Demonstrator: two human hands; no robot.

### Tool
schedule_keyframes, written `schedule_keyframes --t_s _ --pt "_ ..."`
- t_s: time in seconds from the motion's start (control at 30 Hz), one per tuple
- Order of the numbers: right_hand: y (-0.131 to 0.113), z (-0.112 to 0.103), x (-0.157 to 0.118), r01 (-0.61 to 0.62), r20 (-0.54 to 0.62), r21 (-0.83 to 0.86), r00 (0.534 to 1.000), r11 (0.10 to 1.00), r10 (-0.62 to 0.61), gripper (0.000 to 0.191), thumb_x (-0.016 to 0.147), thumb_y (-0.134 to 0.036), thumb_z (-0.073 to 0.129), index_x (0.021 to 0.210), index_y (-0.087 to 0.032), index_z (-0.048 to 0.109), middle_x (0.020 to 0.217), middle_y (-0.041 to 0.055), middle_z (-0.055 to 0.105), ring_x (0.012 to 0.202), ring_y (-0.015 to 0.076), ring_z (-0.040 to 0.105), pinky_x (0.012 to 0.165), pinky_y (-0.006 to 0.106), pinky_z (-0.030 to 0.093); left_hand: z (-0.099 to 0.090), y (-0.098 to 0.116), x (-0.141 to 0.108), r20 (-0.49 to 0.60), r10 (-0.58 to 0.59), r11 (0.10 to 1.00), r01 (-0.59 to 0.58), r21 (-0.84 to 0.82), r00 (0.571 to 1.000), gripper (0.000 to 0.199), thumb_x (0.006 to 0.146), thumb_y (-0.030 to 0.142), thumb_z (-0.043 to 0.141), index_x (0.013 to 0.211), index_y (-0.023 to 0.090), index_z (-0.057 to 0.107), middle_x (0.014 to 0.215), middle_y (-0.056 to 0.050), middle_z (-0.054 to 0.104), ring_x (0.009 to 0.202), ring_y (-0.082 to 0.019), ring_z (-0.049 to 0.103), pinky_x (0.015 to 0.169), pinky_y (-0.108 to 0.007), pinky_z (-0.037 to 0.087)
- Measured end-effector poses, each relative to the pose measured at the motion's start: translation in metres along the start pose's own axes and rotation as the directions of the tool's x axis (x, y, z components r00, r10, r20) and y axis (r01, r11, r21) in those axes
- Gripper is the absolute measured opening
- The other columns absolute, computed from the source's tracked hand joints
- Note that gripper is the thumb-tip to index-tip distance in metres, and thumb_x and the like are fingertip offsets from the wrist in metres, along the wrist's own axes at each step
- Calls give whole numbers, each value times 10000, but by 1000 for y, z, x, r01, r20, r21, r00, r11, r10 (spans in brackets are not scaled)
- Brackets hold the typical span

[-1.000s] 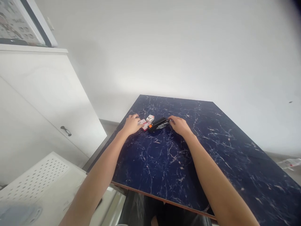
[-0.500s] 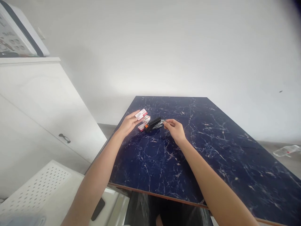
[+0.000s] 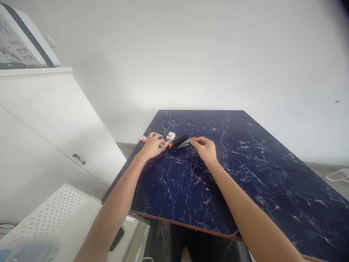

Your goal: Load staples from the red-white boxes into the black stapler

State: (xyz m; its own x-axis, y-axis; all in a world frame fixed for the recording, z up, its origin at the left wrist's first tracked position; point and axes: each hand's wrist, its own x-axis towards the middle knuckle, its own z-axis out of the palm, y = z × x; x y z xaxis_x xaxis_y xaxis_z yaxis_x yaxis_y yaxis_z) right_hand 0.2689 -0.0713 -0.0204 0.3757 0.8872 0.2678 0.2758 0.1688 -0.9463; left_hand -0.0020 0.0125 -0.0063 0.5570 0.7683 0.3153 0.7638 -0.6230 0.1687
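A black stapler with an orange part (image 3: 178, 142) lies on the blue marbled table (image 3: 180, 189). At its right end my right hand (image 3: 205, 147) pinches a small silver piece. My left hand (image 3: 153, 144) is left of the stapler with its fingers apart, over a red and white box (image 3: 165, 144) beside the stapler's orange end. Whether it touches that box is unclear. Another red and white box (image 3: 142, 139) lies at the table's left edge, partly behind my left hand. A small white and red box (image 3: 171, 136) stands just behind the stapler.
A white cabinet (image 3: 49, 123) with a dark handle (image 3: 79, 159) stands left of the table. At the lower left are a white perforated surface (image 3: 51, 211) and a dark flat object (image 3: 117, 239). A clear plastic item (image 3: 338, 176) lies beyond the table's right edge.
My left hand has lowered toward the boxes. The box it held up is now down at the table's left edge. My right hand stays at the stapler's right end.
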Motion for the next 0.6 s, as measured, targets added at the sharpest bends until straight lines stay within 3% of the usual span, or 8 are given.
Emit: schedule_keyframes --t_s 0.1,0.2,0.3,0.5,0.6 --pt "-2 3 -1 21 30 -2 999 1000 -21 264 821 -482 711 916 -237 739 919 56 790 857 249 732 817 367 559 4 -3 0 7 -2 1000 2 -26 1000 224 928 345 631 1058 252 788 1279 -91 690 1394 -392 372 1155 -564 324" --pt "-1 6 -2 39 49 -42 998 998 -37 269 851 -488 678 935 -239 733 889 55 783 812 239 722 775 356 558 6 -9 -2 47 -21 999 20 25 999 356 914 367 652 1236 241 737 1426 -116 606 1456 -439 293 1173 -618 281" --pt "0 8 -2 56 93 -50 994 997 -51 266 857 -491 673 926 -241 732 888 54 781 811 238 718 774 353 562 3 -8 -2 64 14 999 -16 35 998 273 907 364 663 1120 249 789 1494 -92 555 1478 -437 259 1190 -608 265" --pt "0 9 -4 75 141 -77 988 994 -64 246 870 -477 657 929 -251 732 872 38 774 789 229 713 751 343 556 -10 18 -2 157 68 997 -60 -56 985 125 845 339 725 891 262 813 1176 -95 723 1212 -375 550 1079 -506 402" --pt "-2 9 -6 96 155 -120 985 988 -77 242 880 -470 641 932 -253 736 854 34 770 768 227 708 725 339 538 -13 31 -4 192 2 999 8 -53 981 114 856 293 700 881 240 797 1019 -111 735 978 -329 672 920 -432 487"
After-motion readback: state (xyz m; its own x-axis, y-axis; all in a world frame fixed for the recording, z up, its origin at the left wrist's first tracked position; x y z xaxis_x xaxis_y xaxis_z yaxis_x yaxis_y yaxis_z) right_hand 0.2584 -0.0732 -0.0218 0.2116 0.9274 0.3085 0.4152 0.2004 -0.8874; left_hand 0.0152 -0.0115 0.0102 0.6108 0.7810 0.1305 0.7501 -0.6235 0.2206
